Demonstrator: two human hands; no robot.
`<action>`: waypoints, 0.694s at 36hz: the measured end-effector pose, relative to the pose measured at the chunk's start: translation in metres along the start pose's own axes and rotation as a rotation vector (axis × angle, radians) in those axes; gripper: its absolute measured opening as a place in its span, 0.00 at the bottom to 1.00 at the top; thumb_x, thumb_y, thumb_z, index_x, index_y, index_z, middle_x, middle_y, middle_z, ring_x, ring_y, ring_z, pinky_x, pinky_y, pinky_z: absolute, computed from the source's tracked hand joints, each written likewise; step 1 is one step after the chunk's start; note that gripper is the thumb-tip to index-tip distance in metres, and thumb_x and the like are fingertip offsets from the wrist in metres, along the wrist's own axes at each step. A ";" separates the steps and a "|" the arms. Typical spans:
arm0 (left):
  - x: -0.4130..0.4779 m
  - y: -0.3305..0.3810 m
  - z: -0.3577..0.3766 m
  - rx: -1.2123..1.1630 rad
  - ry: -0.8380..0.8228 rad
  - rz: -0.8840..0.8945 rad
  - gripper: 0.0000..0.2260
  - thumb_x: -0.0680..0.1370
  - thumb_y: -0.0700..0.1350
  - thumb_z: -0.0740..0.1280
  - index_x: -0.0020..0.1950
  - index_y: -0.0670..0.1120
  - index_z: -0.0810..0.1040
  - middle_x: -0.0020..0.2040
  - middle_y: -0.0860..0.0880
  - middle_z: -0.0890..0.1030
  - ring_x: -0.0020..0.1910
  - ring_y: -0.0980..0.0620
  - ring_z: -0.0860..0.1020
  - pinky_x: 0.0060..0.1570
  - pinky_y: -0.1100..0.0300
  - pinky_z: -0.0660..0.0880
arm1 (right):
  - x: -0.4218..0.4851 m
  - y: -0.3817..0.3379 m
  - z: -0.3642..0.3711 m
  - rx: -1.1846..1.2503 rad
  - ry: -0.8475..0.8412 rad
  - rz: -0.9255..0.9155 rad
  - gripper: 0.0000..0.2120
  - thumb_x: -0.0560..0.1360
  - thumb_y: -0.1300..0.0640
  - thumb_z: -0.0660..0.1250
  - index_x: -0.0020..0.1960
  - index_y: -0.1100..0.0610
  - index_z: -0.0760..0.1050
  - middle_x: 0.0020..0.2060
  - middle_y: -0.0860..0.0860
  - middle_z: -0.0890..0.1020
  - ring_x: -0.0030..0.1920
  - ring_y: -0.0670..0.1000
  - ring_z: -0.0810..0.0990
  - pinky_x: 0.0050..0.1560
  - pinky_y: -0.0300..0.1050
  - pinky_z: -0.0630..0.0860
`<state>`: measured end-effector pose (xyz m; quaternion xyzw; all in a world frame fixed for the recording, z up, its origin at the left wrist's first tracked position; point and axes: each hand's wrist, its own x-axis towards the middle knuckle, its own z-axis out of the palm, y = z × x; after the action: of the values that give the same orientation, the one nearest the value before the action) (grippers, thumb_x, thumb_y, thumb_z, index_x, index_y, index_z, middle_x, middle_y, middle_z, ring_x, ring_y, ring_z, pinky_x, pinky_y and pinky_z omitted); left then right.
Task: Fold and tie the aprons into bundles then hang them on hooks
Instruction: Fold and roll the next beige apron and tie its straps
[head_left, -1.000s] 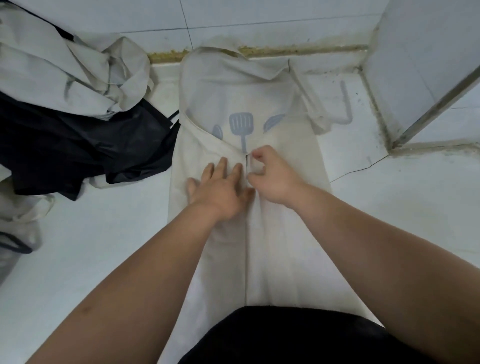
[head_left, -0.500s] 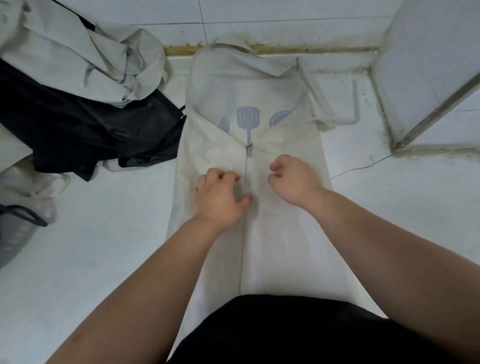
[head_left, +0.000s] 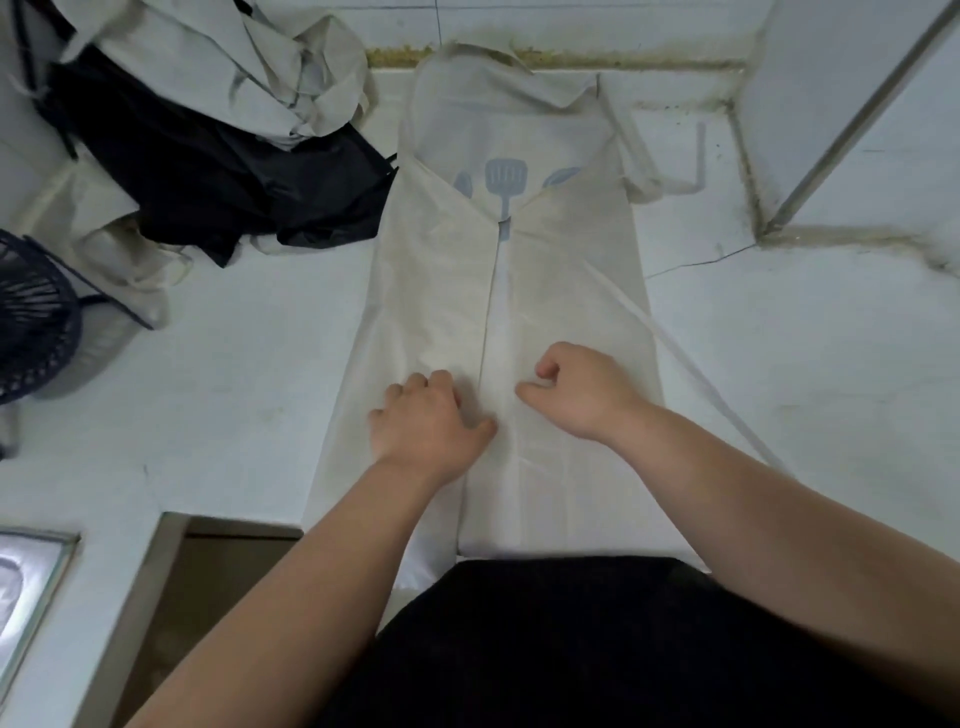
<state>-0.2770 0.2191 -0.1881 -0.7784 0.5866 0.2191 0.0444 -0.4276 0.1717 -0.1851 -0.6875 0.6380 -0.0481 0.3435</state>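
Note:
A cream apron with a blue spatula print lies flat on the white counter. Its two sides are folded in and meet along a centre line. My left hand rests on the left flap with fingers curled under and thumb out. My right hand rests on the right flap, also with curled fingers. I cannot see fabric pinched in either hand. One apron strap trails diagonally off to the lower right.
A heap of a black apron and a cream apron lies at the back left. A dark wire basket stands at the left edge. A metal sink sits at the lower left. A tiled wall corner juts in at the right.
Both hands have slid down the apron's centre line towards me. Their fingers went from flat or pinching near the print to curled. The view has tilted, showing more of the counter's front.

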 end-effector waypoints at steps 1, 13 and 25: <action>-0.005 -0.002 0.002 -0.001 0.005 0.005 0.23 0.73 0.63 0.64 0.59 0.48 0.71 0.58 0.48 0.73 0.59 0.46 0.70 0.56 0.50 0.70 | -0.005 0.001 0.002 0.001 0.015 0.002 0.16 0.74 0.49 0.67 0.56 0.59 0.75 0.53 0.54 0.79 0.55 0.56 0.77 0.56 0.46 0.73; -0.065 -0.039 0.020 0.123 0.002 0.120 0.23 0.76 0.59 0.61 0.63 0.44 0.70 0.61 0.44 0.70 0.61 0.43 0.67 0.53 0.51 0.67 | -0.090 -0.012 0.049 -0.083 -0.027 0.140 0.15 0.73 0.45 0.67 0.43 0.57 0.71 0.40 0.52 0.76 0.45 0.55 0.76 0.44 0.44 0.69; -0.086 -0.044 0.020 0.183 0.011 0.242 0.18 0.79 0.53 0.59 0.59 0.42 0.75 0.57 0.44 0.70 0.60 0.45 0.68 0.44 0.55 0.64 | -0.122 -0.023 0.067 -0.379 -0.018 0.135 0.05 0.74 0.57 0.66 0.47 0.59 0.74 0.44 0.56 0.77 0.51 0.58 0.78 0.40 0.41 0.66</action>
<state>-0.2605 0.3156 -0.1803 -0.6960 0.6937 0.1645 0.0852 -0.3959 0.3094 -0.1783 -0.6958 0.6773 0.1021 0.2161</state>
